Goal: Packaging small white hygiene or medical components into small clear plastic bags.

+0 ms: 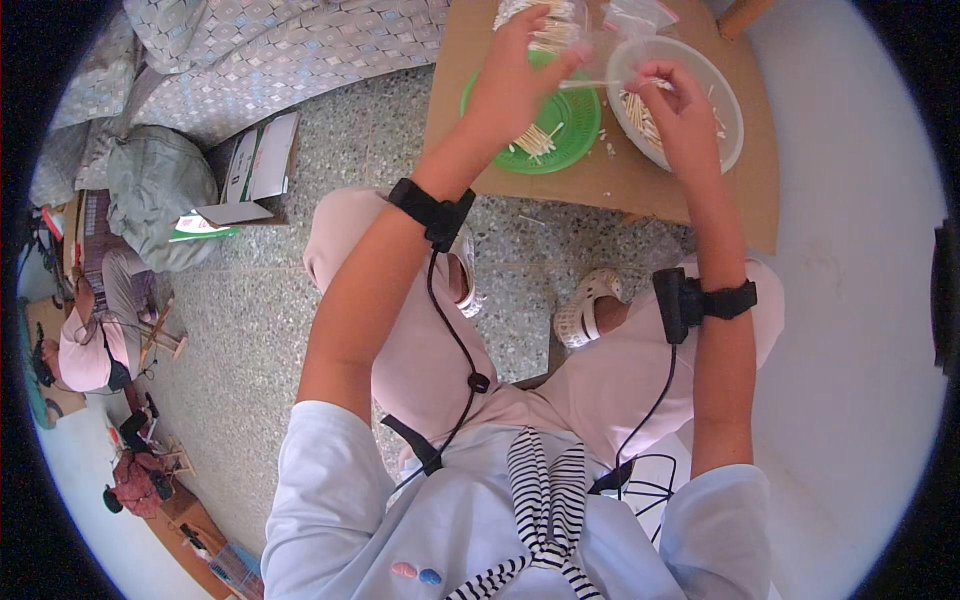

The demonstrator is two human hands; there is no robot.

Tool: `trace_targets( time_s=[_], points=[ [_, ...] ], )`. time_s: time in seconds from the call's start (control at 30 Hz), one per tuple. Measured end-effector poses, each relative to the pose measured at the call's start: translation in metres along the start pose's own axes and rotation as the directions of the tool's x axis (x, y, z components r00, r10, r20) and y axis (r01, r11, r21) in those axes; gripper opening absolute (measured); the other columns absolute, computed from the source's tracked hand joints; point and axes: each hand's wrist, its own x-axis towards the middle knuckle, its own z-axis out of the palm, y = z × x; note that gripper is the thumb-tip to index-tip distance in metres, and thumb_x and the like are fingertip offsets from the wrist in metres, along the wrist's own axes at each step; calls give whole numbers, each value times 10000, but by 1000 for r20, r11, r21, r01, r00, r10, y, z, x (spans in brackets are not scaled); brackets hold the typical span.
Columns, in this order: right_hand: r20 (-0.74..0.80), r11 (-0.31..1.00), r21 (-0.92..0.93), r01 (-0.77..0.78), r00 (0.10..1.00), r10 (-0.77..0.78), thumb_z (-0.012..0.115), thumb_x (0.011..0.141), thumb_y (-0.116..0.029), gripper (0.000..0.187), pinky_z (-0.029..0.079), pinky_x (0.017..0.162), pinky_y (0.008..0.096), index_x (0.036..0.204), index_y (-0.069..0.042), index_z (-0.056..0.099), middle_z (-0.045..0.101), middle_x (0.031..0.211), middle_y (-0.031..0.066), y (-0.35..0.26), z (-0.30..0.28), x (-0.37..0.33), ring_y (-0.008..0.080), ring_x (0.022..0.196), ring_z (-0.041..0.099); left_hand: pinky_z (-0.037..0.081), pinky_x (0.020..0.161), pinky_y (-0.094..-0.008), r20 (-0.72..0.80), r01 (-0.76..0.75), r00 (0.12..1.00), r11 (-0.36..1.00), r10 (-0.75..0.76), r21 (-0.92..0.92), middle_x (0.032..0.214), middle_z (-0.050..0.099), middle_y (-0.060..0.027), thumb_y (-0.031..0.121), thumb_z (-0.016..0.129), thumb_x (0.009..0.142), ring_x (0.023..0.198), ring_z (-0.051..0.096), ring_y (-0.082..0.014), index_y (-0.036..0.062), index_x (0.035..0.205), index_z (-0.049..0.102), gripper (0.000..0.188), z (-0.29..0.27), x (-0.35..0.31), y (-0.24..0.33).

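My left hand (508, 90) is over the left side of a round green plastic basket (575, 150). Its fingers look spread apart, the tips smeared by motion. Cotton swabs (537, 142) lie in the basket. Above the left rim of a round white bowl (735, 125), my right hand (685, 118) has thumb and fingers pinched together. A thin pale strip (602, 84) spans the space between the hands; I cannot make out its kind. More cotton swabs (638, 118) are in the white bowl, partly hidden by my right hand.
Both containers stand on a low cardboard-topped table (755, 200). Behind them lie a clear bag of cotton swabs (558, 32) and a clear zip bag (640, 15). An open carton (262, 165) is on the floor. Two other people (95, 345) sit far left. A white wall bounds the right.
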Motion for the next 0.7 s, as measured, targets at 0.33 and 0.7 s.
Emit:
trace_targets(
  time_s=[0.33,0.7],
  points=[
    [155,989,-144,-44,986,66,601,894,-206,250,499,686,304,1072,-35,641,665,947,110,8,15,-11,181,768,648,368,988,-415,251,-370,924,834,287,410,1168,571,-137,366,729,744,1122,494,-327,133,1327,472,678,13,-12,-1],
    [236,965,-261,28,971,35,441,921,-277,367,457,826,353,1041,-7,658,647,963,169,-6,9,-17,291,881,622,415,948,-408,216,-398,916,824,337,403,1180,571,-121,332,720,766,1104,525,-324,131,1213,565,513,13,-15,4]
  ],
)
